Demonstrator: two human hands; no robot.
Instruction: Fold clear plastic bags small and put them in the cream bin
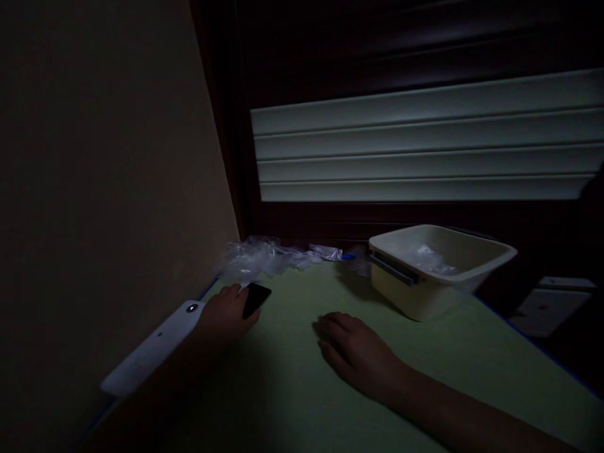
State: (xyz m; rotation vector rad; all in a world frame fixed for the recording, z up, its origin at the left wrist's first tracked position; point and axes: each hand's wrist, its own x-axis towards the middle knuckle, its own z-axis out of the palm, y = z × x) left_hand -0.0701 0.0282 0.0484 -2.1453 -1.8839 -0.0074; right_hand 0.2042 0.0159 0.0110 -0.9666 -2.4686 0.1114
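Note:
My left hand (227,316) is closed around a flat black phone-like slab (256,298), whose pointed corner sticks out to the right past the fingers. The rest of the slab is hidden by the hand. Just behind that wrist lies a long white object (153,343) with a dark round spot near its far end. My right hand (357,353) is low over the green tabletop (292,390), fingers loosely bent and thumb apart, with nothing visible in it. Crumpled clear plastic bags (257,257) lie beyond my left hand.
A cream plastic bin (415,299) with grey handles stands at the back right, clear plastic (430,258) inside. Past the table's right edge are pale boxes (542,309). A wall (108,157) rises at left, and a dark slatted door (406,151) stands behind. The light is dim.

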